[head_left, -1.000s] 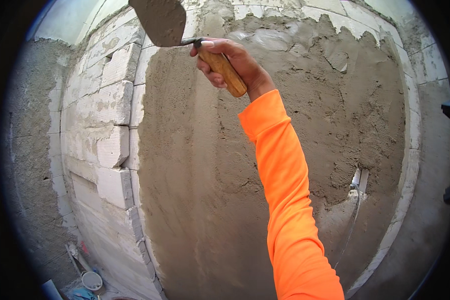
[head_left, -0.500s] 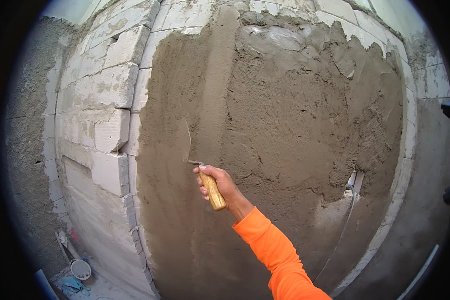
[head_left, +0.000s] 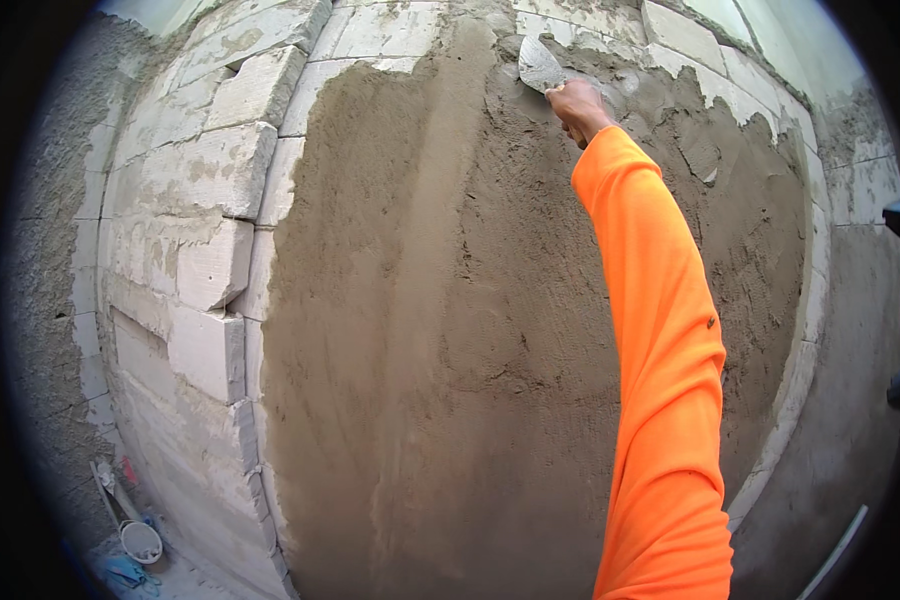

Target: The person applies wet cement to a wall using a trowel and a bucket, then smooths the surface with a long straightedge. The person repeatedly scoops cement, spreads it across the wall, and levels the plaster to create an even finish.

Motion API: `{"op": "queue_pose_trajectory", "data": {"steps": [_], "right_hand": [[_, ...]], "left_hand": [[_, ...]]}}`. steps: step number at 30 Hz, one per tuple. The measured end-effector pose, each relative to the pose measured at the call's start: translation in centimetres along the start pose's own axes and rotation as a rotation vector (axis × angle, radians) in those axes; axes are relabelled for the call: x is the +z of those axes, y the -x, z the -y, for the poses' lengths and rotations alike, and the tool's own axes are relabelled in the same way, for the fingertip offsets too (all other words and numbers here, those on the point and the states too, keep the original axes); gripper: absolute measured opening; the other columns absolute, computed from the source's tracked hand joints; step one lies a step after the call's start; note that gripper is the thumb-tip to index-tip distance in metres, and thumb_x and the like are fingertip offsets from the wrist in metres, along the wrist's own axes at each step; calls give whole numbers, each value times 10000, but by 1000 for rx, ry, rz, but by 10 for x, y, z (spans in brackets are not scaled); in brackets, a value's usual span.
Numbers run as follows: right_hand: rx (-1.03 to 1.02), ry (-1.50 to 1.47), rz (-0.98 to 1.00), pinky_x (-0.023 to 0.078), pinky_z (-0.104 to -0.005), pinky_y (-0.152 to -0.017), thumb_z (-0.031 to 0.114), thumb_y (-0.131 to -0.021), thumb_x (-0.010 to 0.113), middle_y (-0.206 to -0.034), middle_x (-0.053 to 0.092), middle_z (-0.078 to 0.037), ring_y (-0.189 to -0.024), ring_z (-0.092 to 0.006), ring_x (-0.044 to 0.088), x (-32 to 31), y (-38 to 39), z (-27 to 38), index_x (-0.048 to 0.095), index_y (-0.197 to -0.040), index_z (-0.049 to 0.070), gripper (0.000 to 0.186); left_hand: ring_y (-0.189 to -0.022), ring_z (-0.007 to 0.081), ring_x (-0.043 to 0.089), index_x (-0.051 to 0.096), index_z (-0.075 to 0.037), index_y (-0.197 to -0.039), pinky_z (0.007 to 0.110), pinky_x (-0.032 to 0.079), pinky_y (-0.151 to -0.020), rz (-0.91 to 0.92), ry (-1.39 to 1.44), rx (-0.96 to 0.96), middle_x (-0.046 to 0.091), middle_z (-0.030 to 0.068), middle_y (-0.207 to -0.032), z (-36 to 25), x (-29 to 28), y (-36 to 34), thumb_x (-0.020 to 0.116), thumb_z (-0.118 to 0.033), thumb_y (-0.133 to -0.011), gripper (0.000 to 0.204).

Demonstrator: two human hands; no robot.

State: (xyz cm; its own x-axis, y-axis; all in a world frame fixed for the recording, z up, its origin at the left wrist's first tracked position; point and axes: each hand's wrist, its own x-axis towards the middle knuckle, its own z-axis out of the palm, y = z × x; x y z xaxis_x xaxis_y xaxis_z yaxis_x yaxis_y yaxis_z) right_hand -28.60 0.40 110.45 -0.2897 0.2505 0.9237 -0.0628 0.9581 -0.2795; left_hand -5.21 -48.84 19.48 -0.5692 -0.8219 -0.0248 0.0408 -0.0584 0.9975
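Since half a second ago the right hand (head_left: 576, 104) has swung from the middle of the wall up to about 12 o'clock, arm in an orange sleeve (head_left: 660, 380) stretched full length. Its fingers are clenched round the handle of a trowel (head_left: 540, 68), whose grey blade lies against the wet plaster (head_left: 490, 330) near the top edge of the coat. No left hand shows in the picture.

By my judgement the work is well along: brown plaster covers most of the block wall (head_left: 200, 230) from the centre out to 3 o'clock, with a smoother vertical band just left of centre. Bare pale blocks remain at 9 to 11 o'clock and in a strip along the top, and the right part looks rough, not yet levelled. Down at 7 o'clock a small white bucket (head_left: 141, 541) sits on the floor
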Motion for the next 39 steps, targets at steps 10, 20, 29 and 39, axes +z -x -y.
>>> {"op": "queue_pose_trajectory", "data": {"steps": [10, 20, 29, 39], "right_hand": [[-33, 199, 140, 560, -398, -742, 199, -940, 569, -917, 749, -188, -787, -270, 727, 30, -28, 6, 721, -1037, -64, 319], [-231, 433, 114, 506, -529, -1038, 274, -952, 563, -1307, 659, -271, -1205, -449, 641, 13, 60, -25, 629, -1306, 38, 431], [-295, 226, 596, 581, -467, -764, 369, -977, 655, -908, 734, -168, -839, -333, 732, 10, 309, -54, 632, -1273, 78, 416], [-218, -388, 1276, 557, -534, -754, 414, -1042, 491, -966, 740, -197, -932, -411, 714, 41, 904, -95, 678, -1170, 75, 408]], "left_hand": [[-714, 209, 557, 661, -41, -860, 391, 491, -613, 14, -14, -35, 616, 79, -781, -6, 16, -5, 793, -141, -833, 168], [-720, 213, 561, 672, -40, -875, 397, 496, -619, 81, -16, -70, 627, 84, -796, 1, 24, -14, 795, -147, -836, 168], [-724, 217, 565, 682, -39, -888, 402, 500, -625, 179, 0, -121, 637, 90, -810, 18, 27, -19, 797, -152, -838, 169], [-847, 241, 608, 737, -30, -1106, 402, 541, -790, 404, -338, -142, 708, 120, -1011, 76, 6, -1, 831, -247, -857, 343]]}}
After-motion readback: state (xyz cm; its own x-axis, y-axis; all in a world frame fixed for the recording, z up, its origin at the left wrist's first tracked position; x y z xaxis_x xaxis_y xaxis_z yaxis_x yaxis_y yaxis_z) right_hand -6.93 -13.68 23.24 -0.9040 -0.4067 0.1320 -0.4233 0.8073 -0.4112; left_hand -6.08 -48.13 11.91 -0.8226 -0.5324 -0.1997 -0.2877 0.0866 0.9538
